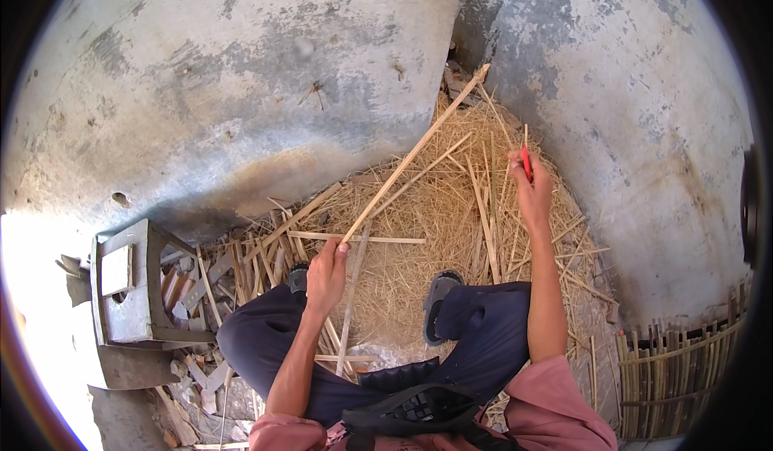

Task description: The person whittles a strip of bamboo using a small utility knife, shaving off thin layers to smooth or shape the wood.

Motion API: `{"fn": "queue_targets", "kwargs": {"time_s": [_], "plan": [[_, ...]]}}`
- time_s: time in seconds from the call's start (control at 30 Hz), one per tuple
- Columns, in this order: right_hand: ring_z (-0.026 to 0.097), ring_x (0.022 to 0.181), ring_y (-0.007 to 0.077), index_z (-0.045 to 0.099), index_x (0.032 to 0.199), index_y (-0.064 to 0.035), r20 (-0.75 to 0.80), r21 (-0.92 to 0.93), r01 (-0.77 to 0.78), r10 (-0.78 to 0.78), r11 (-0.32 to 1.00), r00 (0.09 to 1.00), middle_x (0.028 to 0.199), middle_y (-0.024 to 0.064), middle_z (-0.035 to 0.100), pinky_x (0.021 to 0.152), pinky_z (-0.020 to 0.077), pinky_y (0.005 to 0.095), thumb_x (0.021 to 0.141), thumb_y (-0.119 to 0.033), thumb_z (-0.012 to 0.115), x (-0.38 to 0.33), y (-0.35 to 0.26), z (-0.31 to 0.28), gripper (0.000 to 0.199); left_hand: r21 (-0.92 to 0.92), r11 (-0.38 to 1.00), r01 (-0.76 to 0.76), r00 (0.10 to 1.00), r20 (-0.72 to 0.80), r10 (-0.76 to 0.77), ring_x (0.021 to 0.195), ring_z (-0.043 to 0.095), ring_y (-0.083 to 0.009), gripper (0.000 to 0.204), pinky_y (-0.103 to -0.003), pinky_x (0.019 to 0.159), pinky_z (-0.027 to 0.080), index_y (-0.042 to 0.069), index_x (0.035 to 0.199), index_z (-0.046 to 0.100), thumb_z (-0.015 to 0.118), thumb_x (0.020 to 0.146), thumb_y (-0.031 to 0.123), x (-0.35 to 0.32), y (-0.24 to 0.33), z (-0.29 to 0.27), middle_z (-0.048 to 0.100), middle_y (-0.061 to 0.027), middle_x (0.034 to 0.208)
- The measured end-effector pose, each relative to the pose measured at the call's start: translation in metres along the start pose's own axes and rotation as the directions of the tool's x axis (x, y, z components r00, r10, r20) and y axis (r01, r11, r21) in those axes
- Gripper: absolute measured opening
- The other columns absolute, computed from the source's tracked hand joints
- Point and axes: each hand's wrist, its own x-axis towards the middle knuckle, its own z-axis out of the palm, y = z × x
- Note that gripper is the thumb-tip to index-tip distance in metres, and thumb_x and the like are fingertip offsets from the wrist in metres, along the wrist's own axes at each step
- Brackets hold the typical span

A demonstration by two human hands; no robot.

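The left hand [324,280] grips the near end of a long, pale, straight-edged strip [415,155], which slants up over heaped shavings [439,209] toward the corner where two scuffed grey walls [322,64] meet. Well apart from it, the right hand [533,192] clasps a slim red tool [527,161] near the right-hand wall, fingers curled round.

Glare: we see blown-out white at eight o'clock
Mottled grey plaster wall [266,56]: brightly lit
Edges: fisheye-bent, blackened
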Motion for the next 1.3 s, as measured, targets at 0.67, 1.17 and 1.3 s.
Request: {"fn": "queue_targets", "kwargs": {"time_s": [0.67, 1.17, 1.3], "plan": [[0.058, 0.066, 0.0160, 0.070, 0.135, -0.0030, -0.005, 0.126, 0.036, -0.036, 0.991, 0.999, 0.093, 0.0079, 0.075, 0.066, 0.0514, 0.0322, 0.107, -0.022, 0.065, 0.006, 0.012, -0.004, 0.034, -0.336, 0.917, 0.217, 0.971, 0.174, -0.167, 0.066, 0.050, -0.0123, 0.049, -0.034, 0.063, 0.043, -0.001, 0.103, 0.073, 0.049, 0.115, 0.040, 0.001, -0.008, 0.010, 0.052, -0.0030, 0.067], [0.074, 0.079, 0.0217, 0.069, 0.127, -0.0077, 0.078, 0.244, 0.609, -0.641, 0.755, 0.764, 0.100, 0.0116, 0.073, 0.065, 0.0583, 0.0341, 0.101, -0.023, 0.069, -0.075, -0.095, 0.041, 0.030, -0.240, 0.971, 0.017, 0.985, 0.172, 0.026, 0.079, 0.060, -0.0182, 0.059, -0.038, 0.072, 0.050, -0.002, 0.140, 0.054, 0.068, 0.105, 0.044, -0.001, 0.018, 0.020, 0.064, -0.0111, 0.089], [0.076, 0.079, 0.0266, 0.068, 0.125, -0.0057, 0.237, 0.320, 0.513, -0.591, 0.797, 0.771, 0.099, 0.0137, 0.075, 0.068, 0.0599, 0.0351, 0.100, -0.023, 0.073, -0.091, -0.108, 0.049, 0.031, -0.302, 0.944, 0.130, 0.965, 0.257, -0.051, 0.079, 0.059, -0.0141, 0.055, -0.034, 0.071, 0.050, 0.001, 0.141, 0.051, 0.068, 0.106, 0.039, 0.005, 0.017, 0.018, 0.062, -0.0052, 0.092]]}}
